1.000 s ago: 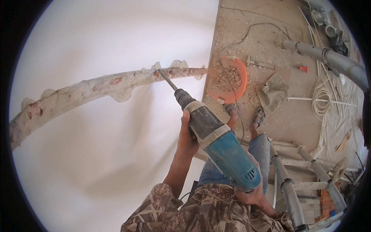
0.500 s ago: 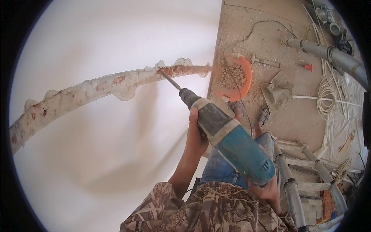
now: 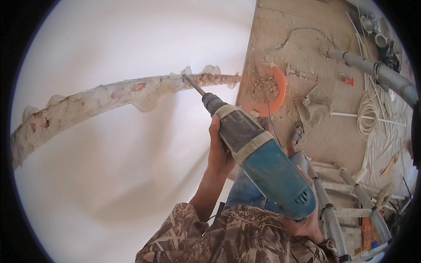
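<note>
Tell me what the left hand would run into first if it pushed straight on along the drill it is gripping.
The left hand grips the teal and grey hammer drill, pointing up-left along its bit. First it would probably meet the white wall at the rough chiselled groove, though depth is unclear.

Wall (image 3: 131, 184) blocks ahead; room left of drill (image 3: 263, 166)

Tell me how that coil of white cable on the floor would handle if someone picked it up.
The white cable coil would probably sag and spill loops, since nothing visible ties it. It looks light for its bulk, being thin strands. Its loose end trails off, so it may snag.
</note>
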`<action>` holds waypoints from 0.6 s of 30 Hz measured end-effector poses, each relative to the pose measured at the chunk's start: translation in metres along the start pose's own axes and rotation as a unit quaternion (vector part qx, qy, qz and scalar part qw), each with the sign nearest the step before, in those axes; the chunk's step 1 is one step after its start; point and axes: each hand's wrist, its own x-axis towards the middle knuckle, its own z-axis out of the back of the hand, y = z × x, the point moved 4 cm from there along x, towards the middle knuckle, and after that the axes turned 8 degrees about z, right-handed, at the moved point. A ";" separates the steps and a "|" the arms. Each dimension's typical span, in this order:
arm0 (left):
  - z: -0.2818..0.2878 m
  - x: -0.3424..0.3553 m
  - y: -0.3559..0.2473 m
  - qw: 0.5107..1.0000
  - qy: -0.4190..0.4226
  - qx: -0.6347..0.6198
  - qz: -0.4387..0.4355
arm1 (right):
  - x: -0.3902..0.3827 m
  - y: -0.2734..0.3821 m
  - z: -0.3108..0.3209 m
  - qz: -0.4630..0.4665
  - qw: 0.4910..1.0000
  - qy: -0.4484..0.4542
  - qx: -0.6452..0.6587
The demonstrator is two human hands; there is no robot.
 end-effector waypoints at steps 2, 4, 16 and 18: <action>-0.008 -0.001 -0.010 0.999 0.013 -0.038 -0.003 | 0.016 0.022 0.000 0.003 0.999 -0.001 0.047; -0.009 0.002 -0.018 0.998 0.012 -0.056 -0.009 | 0.028 0.042 0.000 0.008 1.000 0.016 0.025; -0.003 -0.008 0.038 1.000 0.011 -0.019 0.021 | -0.022 -0.034 0.028 0.065 0.995 -0.061 0.054; -0.001 -0.014 0.044 1.000 0.012 0.013 0.018 | -0.031 -0.042 0.030 0.049 0.992 -0.062 0.101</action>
